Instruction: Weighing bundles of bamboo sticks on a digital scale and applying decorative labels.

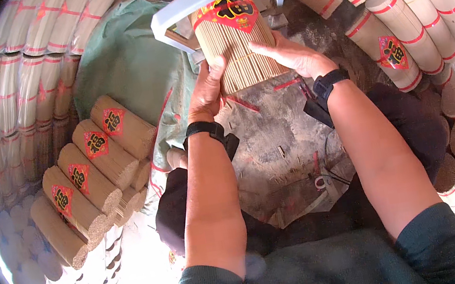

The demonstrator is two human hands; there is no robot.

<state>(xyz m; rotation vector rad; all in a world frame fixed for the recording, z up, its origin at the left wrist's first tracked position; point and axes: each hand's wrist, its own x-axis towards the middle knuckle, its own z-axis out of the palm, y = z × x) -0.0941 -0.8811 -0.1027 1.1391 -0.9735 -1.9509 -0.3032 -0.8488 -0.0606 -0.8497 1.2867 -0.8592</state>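
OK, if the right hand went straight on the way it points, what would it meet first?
The bundle of sticks: the right hand points up and left, and its thumb already seems to rest on it. Its other fingers are mostly hidden, so their depth is unclear.

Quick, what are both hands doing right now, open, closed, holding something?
Left hand: holding the stick bundle at its left side.
Right hand: holding the same bundle's right side, thumb on top.
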